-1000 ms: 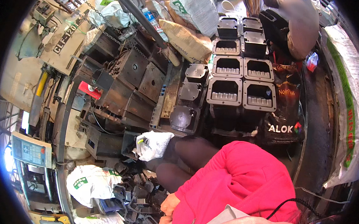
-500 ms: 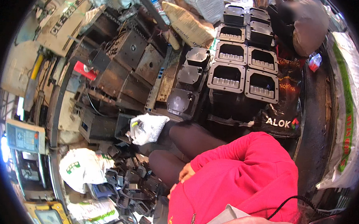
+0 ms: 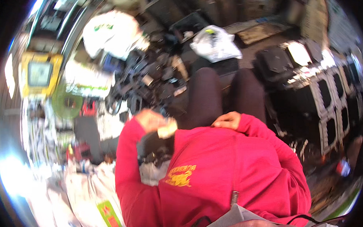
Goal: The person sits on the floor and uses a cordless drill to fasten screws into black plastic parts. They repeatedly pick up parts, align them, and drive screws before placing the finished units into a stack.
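Left of my lap, my left hand (image 3: 148, 120) is raised in its red sleeve and closed on a pale cream-coloured piece (image 3: 167, 129). Motion blurs both, so I cannot make out the piece's kind. My right hand (image 3: 228, 120) rests at the jacket hem over my lap, fingers loosely laid down, with nothing plainly in it. Beyond my left hand lies a heap of small dark parts (image 3: 144, 78). A white plastic bag (image 3: 216, 43) sits just past my knees.
Black housings with grey metal flanges (image 3: 323, 112) stand in rows at the right. At the far left are a bulging white sack (image 3: 110, 33), a yellow-framed panel (image 3: 40, 74) and a green disc (image 3: 66, 103). White sacks (image 3: 91, 186) lie at the lower left.
The view has swung left and down, shifting the housings to the right edge. My left hand has come into sight with the cream piece. My right hand is still at my lap.
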The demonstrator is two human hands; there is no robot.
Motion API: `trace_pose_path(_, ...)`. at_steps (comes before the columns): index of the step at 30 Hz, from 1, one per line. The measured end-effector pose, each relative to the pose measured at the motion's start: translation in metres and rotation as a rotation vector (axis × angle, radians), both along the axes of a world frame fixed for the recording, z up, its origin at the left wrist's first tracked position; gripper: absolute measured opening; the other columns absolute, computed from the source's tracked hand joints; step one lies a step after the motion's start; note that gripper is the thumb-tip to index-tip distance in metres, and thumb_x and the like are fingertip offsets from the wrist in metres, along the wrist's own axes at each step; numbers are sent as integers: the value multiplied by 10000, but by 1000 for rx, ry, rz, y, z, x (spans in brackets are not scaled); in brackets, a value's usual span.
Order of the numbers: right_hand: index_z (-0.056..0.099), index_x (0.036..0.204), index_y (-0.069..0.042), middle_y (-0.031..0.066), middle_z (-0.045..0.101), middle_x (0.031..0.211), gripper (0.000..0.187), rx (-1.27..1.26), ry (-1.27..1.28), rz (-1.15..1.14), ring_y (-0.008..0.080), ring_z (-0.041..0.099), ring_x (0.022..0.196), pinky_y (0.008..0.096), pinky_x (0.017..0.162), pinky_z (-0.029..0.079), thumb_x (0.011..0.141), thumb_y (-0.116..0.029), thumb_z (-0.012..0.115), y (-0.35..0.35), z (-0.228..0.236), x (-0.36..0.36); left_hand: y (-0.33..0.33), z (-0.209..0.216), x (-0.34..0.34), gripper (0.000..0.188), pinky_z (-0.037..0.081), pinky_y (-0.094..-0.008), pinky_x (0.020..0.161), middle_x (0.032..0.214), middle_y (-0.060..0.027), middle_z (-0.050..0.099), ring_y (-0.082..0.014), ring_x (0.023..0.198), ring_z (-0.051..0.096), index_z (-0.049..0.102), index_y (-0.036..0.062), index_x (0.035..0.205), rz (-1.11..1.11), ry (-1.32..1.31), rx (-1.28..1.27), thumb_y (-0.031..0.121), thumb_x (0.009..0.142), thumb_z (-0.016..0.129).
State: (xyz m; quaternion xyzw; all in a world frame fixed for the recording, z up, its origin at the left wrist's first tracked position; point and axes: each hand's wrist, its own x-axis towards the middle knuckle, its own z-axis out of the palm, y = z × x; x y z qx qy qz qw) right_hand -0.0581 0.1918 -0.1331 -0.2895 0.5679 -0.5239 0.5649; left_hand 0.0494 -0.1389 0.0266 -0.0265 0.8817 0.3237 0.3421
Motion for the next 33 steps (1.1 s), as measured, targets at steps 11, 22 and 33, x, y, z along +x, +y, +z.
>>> trace_pose_path(11,428,1356,-51,95,549,1246,516,-330,-86,-591,155,556,1079,265,778,504,906,-248,583,5,89,-52,101,-35,-99,322,531,-277,621,874,-64,681,-145,748,661,624,7,1082,389,40,700,261,886,648)
trace_pose_path(22,556,1163,-30,43,640,966,291,-300,-287,-955,108,637,712,231,568,546,892,-122,608,-4,65,-45,128,-69,-114,406,485,-212,630,1021,-63,639,-85,814,617,506,31,1263,628,376,828,69,877,627)
trace_pose_path(33,653,997,3,4,650,829,228,-302,-40,-959,55,575,725,205,648,466,906,-205,628,-11,59,-66,140,-103,-120,259,511,-251,771,995,-67,652,-110,880,622,546,-23,1143,535,233,1050,105,922,584)
